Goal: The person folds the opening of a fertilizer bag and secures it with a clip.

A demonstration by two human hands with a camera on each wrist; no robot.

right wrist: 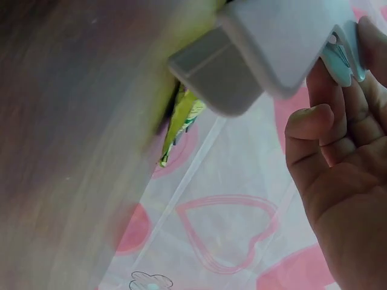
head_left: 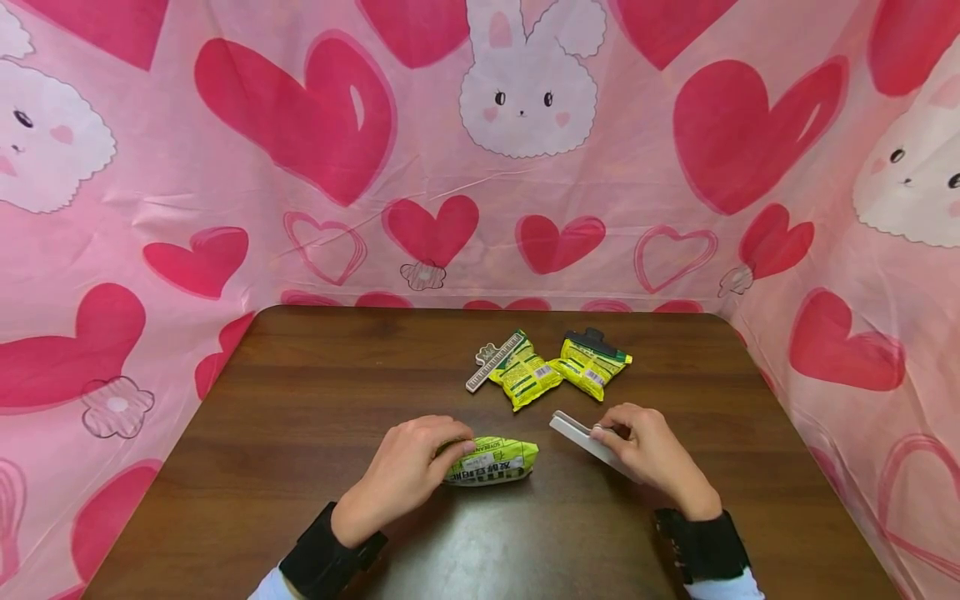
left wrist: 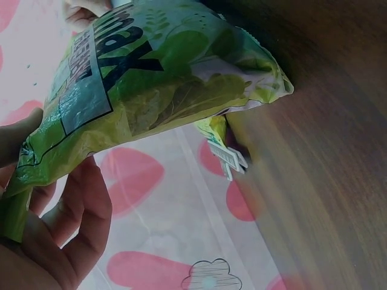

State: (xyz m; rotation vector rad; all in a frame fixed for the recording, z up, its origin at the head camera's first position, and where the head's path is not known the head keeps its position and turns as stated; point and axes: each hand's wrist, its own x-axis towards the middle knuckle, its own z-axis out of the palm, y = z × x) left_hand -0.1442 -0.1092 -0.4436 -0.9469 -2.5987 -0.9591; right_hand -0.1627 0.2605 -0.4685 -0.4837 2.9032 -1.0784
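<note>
A yellow-green snack bag [head_left: 491, 461] lies on the wooden table [head_left: 300, 417] near the front. My left hand [head_left: 408, 467] grips its left end; the left wrist view shows the bag [left wrist: 151, 78] held between thumb and fingers [left wrist: 78, 211]. My right hand [head_left: 648, 450] holds a white bag clip [head_left: 581, 435] just right of the bag, its tip pointing toward the far left. In the right wrist view the clip [right wrist: 266, 48] is pinched by the fingers [right wrist: 314, 133]. Two more snack bags lie farther back, one [head_left: 525, 379] with a grey clip [head_left: 495, 360], one [head_left: 591, 365] with a dark clip [head_left: 592, 340].
Pink cloth [head_left: 480, 167] printed with hearts and rabbits hangs behind and along both sides of the table. Bare wood stretches across the table's left half.
</note>
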